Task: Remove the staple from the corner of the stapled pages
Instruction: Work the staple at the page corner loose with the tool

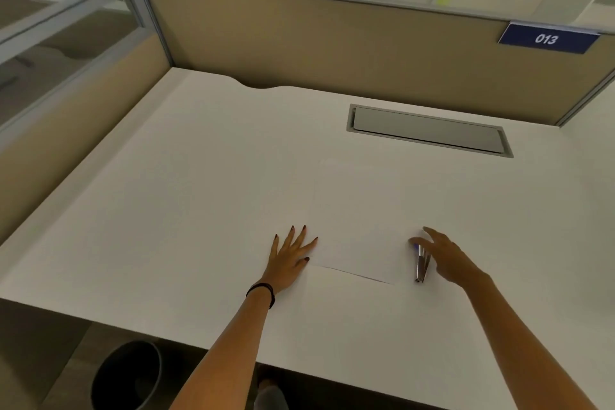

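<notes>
Head view, and closest to the camera is a dark bin (128, 376) on the floor under the table's (199, 176) near edge, a handy spot for a pulled staple, I'd say. Two bare forearms reach up and out from the bottom of the picture over the white top.

Left hand (289, 256) — flat, palm down, fingers fanned, a dark band on the wrist — presses at the near left corner of the pages (352, 226). It grips nothing; my read is that it pins the sheets so they won't slide once the pulling starts. The pages are white on white, hard to make out, their near edge showing only as a thin dark line between the two hands.

Right hand (446, 258) — open, fingers curved and spread, wrist cocked — hovers just at a small metal tool (422, 264) lying on the table by the pages' right side. Looks like a staple remover or small stapler; too blurred to call. Thumb is right at its far tip, but nothing has closed on it, so the hand holds nothing yet.

The staple itself? Too small to see, so which corner carries it I cannot tell.

Farther back, a grey cable hatch (429, 130) set into the top, then the tan partition (299, 36) with a blue 013 plate (547, 39).
</notes>
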Demonstrator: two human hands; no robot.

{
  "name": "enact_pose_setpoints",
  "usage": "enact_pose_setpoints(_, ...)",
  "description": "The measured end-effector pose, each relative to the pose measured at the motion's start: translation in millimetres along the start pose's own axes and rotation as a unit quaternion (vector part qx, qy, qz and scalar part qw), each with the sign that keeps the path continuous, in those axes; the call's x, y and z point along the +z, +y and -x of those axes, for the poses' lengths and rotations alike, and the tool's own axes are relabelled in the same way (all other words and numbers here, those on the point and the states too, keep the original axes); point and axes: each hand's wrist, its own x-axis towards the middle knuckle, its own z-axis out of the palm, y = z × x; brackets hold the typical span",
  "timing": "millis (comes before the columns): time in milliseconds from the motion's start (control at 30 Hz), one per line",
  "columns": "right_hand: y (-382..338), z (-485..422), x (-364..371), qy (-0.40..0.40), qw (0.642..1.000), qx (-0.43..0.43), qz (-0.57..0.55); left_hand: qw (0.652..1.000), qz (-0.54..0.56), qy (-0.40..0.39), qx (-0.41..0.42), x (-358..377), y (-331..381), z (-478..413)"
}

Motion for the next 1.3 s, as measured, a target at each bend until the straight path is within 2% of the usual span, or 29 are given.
enact_pose_setpoints(267,13,7,-1,0.052,0.995,-0.064,0.047,0.998,-0.024,0.058,-0.005,8,2,3)
enact_pose_setpoints(433,8,6,0,0.018,0.993,-0.073,0.094,0.996,0.019,0.082,0.007,9,0,2)
enact_pose_setpoints(533,8,11,8,0.024,0.998,-0.046,0.043,0.996,0.039,0.082,0.017,6,-3,-1)
enact_pose_setpoints(633,6,17,12,0.043,0.994,0.001,-0.102,0.996,0.034,0.068,0.036,3,-7,-5)
enact_pose_setpoints(733,-4,20,13,0.064,0.959,0.057,-0.268,0.997,0.006,0.040,0.068,2,-12,-7)
enact_pose_setpoints(833,-21,20,13,0.103,0.894,0.090,-0.426,0.996,-0.034,0.006,0.086,-1,-13,-11)
enact_pose_setpoints(1033,-64,18,14,0.054,0.787,0.060,-0.611,0.988,-0.102,-0.055,0.099,-11,-4,-18)
enact_pose_setpoints(1300,-112,3,14,-0.015,0.744,0.037,-0.666,0.986,-0.126,-0.060,0.090,-10,-2,-17)
